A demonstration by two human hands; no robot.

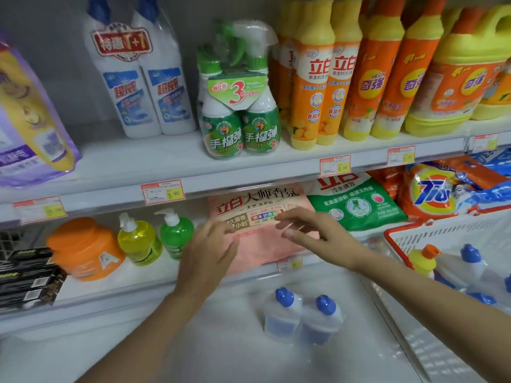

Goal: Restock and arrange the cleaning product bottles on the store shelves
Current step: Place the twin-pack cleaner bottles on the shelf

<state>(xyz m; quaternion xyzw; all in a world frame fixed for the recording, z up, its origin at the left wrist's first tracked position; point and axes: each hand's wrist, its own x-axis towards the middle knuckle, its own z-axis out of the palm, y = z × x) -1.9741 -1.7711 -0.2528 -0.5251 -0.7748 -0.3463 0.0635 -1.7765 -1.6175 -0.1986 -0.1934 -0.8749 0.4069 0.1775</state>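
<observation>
My left hand [211, 246] and my right hand [305, 228] hover, fingers spread and empty, in front of a pink detergent bag [260, 214] on the middle shelf. On the lowest shelf, below my hands, stands a wrapped pair of blue-capped white bottles [302, 317]. A white basket with a red rim [448, 236] at the right holds more blue-capped bottles [470, 261] and a yellow bottle with an orange cap [423, 261]. On the top shelf stand a twin pack of white bottles [141, 76], a green spray twin pack [240, 106] and yellow-orange dish soap bottles [323, 78].
On the middle shelf, left of the pink bag, stand a green pump bottle [175, 234], a yellow pump bottle [138, 241] and an orange tub [83, 248]. Right of it lie a green bag [356, 203] and an orange Tide bag [434, 192]. Price tags line the shelf edges.
</observation>
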